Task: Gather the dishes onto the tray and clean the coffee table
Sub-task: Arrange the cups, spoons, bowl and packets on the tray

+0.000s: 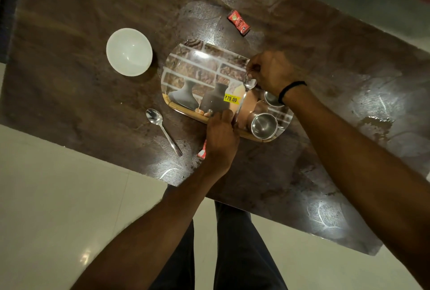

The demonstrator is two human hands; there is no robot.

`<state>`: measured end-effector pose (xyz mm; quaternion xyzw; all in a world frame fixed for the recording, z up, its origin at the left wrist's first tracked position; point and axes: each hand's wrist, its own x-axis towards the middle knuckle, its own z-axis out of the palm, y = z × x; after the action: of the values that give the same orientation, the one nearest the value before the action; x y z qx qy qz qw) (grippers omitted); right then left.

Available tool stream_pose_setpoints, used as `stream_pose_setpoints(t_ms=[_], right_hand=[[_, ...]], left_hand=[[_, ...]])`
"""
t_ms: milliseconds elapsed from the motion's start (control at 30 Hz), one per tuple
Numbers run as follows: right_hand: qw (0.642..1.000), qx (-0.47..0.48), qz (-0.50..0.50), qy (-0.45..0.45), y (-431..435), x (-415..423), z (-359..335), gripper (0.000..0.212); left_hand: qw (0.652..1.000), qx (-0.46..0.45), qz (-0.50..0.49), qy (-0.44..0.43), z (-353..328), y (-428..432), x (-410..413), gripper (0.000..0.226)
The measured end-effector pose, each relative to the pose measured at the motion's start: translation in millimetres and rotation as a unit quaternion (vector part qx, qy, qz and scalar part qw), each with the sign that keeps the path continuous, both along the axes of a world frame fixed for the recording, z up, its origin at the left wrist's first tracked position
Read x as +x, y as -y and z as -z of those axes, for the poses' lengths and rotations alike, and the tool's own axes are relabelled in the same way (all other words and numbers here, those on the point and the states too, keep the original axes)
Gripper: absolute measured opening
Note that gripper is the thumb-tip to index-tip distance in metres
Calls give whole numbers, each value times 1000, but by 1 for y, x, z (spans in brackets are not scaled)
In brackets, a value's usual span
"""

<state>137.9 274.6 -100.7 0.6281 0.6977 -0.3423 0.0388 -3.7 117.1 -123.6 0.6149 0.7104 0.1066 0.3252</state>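
Right hand (270, 72), centre-right of frame, knuckles up, fingers pinched on the bowl end of a spoon (244, 94) above the tray (186, 73); left hand (222, 140) at the tray's near rim, fingers curled shut around that spoon's handle end. Count on tray: two steel cups (264, 125), one partly hidden under the right wrist. Count on coffee table (69, 84): one white bowl (129, 52) left of tray, one loose spoon (162, 130) lower left of tray, two red sachets (239, 22), upper centre and beneath the left hand.
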Motion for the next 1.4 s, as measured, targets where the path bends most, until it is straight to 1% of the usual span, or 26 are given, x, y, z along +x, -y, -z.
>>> stream_pose_setpoints(t_ms=[100,267,400,500,567,633,733,833,900,1000,1100,1200,1300,1333,1400], right_hand=[[1000,27,-10,4,6,-1,4,17],[996,71,-33,37,15,0,8,21],[996,76,-22,35,15,-3,0,25],[995,88,-20,44,15,-8,-8,28],[994,104,-8,22,16,-18,-14,29],[994,108,-11,-13,21,-36,-22,27],[994,82,-35,-59,32,-77,-31,25],[993,46,-73,-86,45,-131,-34,25],[990,25,-102,-94,53,-164,-31,21],[984,17,-154,-84,66,-206,-17,16],[974,-13,-224,-39,75,-236,-7,24],[965,-32,-259,10,83,-251,-1,25],[973,-45,-226,1,84,-251,2,24],[978,-50,-201,-14,81,-248,1,23],[988,-57,-137,-46,72,-236,-7,22]], left_hand=[[1000,1,5,-7,1,1,1,16],[1000,-8,6,-6,-1,1,0,16],[1000,-17,3,4,-2,0,-1,17],[1000,-7,-7,15,-8,-1,-3,14],[999,2,-32,26,-13,0,-8,12],[996,21,-81,41,-23,2,-20,12],[984,46,-162,50,-37,9,-48,18],[966,18,-258,8,-37,25,-83,10],[954,-17,-299,-16,-29,37,-105,11],[942,-54,-332,-15,-25,50,-126,18],[937,-63,-342,0,-24,55,-133,22],[938,-73,-340,14,-15,56,-134,22],[940,-68,-332,45,-9,58,-134,22],[941,-62,-328,55,-9,58,-134,21],[948,-46,-313,45,-15,56,-133,21]])
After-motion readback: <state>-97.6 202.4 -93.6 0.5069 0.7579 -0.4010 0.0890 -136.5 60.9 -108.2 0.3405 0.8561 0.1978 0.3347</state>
